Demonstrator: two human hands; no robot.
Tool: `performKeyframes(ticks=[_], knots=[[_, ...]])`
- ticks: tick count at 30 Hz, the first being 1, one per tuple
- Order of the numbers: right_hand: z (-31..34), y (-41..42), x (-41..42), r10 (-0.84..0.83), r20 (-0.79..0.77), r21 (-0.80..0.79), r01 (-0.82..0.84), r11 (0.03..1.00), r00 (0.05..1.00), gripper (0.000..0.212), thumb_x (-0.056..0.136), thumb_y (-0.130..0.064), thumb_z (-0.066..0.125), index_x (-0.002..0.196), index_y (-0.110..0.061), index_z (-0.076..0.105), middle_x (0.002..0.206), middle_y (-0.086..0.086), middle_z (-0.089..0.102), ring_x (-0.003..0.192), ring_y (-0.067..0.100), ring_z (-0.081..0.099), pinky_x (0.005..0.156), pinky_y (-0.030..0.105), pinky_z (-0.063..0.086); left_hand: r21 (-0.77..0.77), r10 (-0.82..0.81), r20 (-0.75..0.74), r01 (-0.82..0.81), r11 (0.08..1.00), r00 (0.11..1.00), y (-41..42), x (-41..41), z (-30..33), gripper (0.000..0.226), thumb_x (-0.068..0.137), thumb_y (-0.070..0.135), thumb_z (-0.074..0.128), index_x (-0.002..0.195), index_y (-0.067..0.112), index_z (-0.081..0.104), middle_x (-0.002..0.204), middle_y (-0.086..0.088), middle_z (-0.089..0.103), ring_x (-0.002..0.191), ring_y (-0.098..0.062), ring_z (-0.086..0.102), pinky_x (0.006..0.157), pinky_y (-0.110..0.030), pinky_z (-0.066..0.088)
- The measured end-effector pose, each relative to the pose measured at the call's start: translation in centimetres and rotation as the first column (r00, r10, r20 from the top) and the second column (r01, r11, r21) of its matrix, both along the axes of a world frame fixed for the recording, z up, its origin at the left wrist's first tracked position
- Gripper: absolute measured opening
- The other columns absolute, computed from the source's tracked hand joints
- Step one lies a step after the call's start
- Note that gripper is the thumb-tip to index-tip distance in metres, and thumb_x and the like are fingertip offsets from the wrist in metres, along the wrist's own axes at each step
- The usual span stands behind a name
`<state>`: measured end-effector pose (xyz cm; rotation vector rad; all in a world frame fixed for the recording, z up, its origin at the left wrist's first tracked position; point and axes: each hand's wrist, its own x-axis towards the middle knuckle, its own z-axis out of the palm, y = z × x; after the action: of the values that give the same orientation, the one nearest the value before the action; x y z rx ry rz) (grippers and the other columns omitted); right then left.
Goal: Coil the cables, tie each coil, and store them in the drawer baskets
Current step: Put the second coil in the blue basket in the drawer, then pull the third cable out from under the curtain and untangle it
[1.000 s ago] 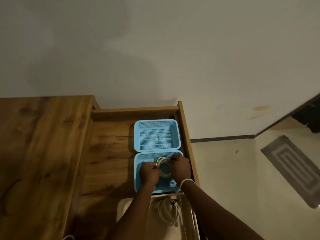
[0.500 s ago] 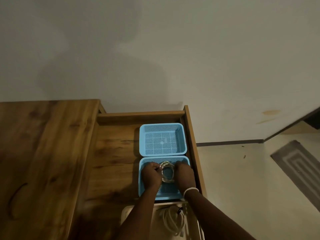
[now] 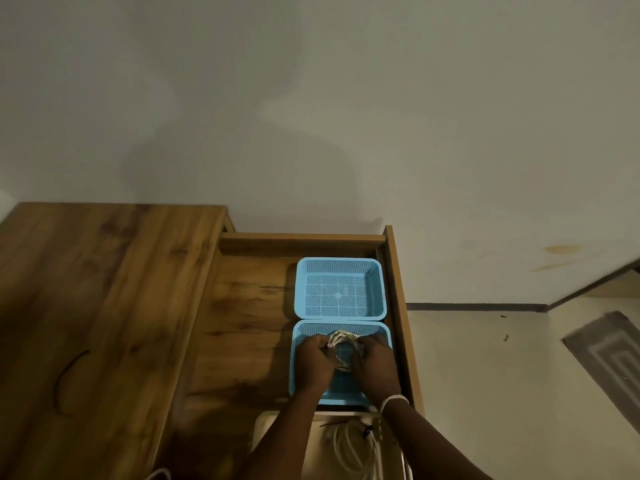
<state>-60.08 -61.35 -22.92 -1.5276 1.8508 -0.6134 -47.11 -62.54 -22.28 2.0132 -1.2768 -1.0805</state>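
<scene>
A small coil of light cable (image 3: 341, 341) sits low inside the near blue mesh basket (image 3: 341, 396) in the open wooden drawer (image 3: 242, 327). My left hand (image 3: 313, 362) grips the coil's left side and my right hand (image 3: 375, 362) grips its right side; both hide much of the coil. A second blue basket (image 3: 306, 289) stands just behind, with nothing in it. Another coiled white cable (image 3: 353, 452) lies in a cream basket (image 3: 263, 427) at the drawer's near end, between my forearms.
The wooden desk top (image 3: 86, 306) spreads to the left of the drawer, with a dark cable (image 3: 67, 375) lying on it. The plain wall rises behind. Pale floor and a grey mat (image 3: 613, 358) lie to the right.
Both hands have kept hold of the coil and brought it lower into the near blue basket. The camera view has shifted slightly, so the drawer sits further right in frame.
</scene>
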Motion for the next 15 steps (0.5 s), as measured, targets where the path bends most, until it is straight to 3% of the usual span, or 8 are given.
performKeyframes(ticks=[3, 5, 8, 10, 12, 15], knots=[[1.2, 0.0, 0.4, -0.025, -0.011, -0.029, 0.025, 0.999, 1.0, 0.015, 0.084, -0.004, 0.063, 0.096, -0.007, 0.071, 0.101, 0.01, 0.069, 0.095, 0.025, 0.064, 0.086, 0.034, 0.053, 0.03, -0.009, -0.017, 0.009, 1.0, 1.0, 0.9, 1.2, 1.2, 0.034, 0.086, 0.006, 0.067, 0.12, 0.007, 0.063, 0.119, -0.006, 0.066, 0.111, -0.02, 0.062, 0.091, -0.027, 0.051], [2.5, -0.2, 1.1, -0.016, -0.038, -0.072, 0.014, 0.997, 0.999, 0.01, 0.081, -0.003, 0.064, 0.087, -0.008, 0.071, 0.091, 0.008, 0.069, 0.088, 0.024, 0.064, 0.08, 0.031, 0.05, 0.038, -0.001, -0.06, 0.003, 0.999, 0.998, 1.6, 2.7, 2.8, 0.037, 0.087, 0.011, 0.067, 0.123, 0.009, 0.06, 0.12, -0.002, 0.063, 0.114, -0.018, 0.059, 0.095, -0.029, 0.05], [5.0, -0.6, 2.8, 0.024, -0.136, -0.113, -0.039, 0.993, 0.99, 0.008, 0.078, -0.008, 0.069, 0.072, -0.011, 0.066, 0.078, 0.01, 0.067, 0.077, 0.03, 0.066, 0.068, 0.03, 0.044, -0.061, -0.04, -0.09, 0.035, 0.998, 0.995, 2.8, 5.8, 6.3, 0.008, 0.083, 0.015, 0.065, 0.088, 0.017, 0.069, 0.093, -0.002, 0.071, 0.089, -0.014, 0.067, 0.081, -0.034, 0.057], [7.0, -0.5, 6.4, 0.075, -0.146, -0.143, -0.096, 0.985, 0.986, 0.008, 0.076, -0.008, 0.074, 0.074, -0.008, 0.066, 0.079, 0.015, 0.065, 0.078, 0.036, 0.065, 0.07, 0.035, 0.046, -0.115, -0.003, -0.096, -0.008, 0.993, 0.995, 4.3, 9.3, 8.7, 0.006, 0.079, 0.018, 0.066, 0.082, 0.016, 0.071, 0.081, 0.001, 0.072, 0.077, -0.007, 0.066, 0.074, -0.026, 0.055], [9.5, 0.1, 11.2, 0.166, -0.113, -0.207, -0.187, 0.96, 0.98, 0.009, 0.074, -0.006, 0.077, 0.076, -0.006, 0.068, 0.078, 0.017, 0.065, 0.075, 0.037, 0.065, 0.069, 0.036, 0.046, -0.144, 0.094, -0.155, -0.117, 0.983, 0.983, 5.9, 13.3, 10.9, 0.012, 0.076, 0.023, 0.069, 0.086, 0.017, 0.072, 0.08, 0.007, 0.069, 0.075, -0.002, 0.064, 0.075, -0.024, 0.054], [13.4, 1.7, 18.8, 0.331, -0.058, -0.285, -0.333, 0.899, 0.942, 0.01, 0.077, -0.013, 0.076, 0.084, -0.008, 0.071, 0.082, 0.013, 0.07, 0.073, 0.029, 0.065, 0.07, 0.034, 0.049, -0.192, 0.219, -0.273, -0.276, 0.942, 0.937, 8.8, 19.9, 14.5, 0.005, 0.075, 0.026, 0.067, 0.078, 0.03, 0.068, 0.084, 0.006, 0.069, 0.085, -0.017, 0.069, 0.08, -0.044, 0.059]])
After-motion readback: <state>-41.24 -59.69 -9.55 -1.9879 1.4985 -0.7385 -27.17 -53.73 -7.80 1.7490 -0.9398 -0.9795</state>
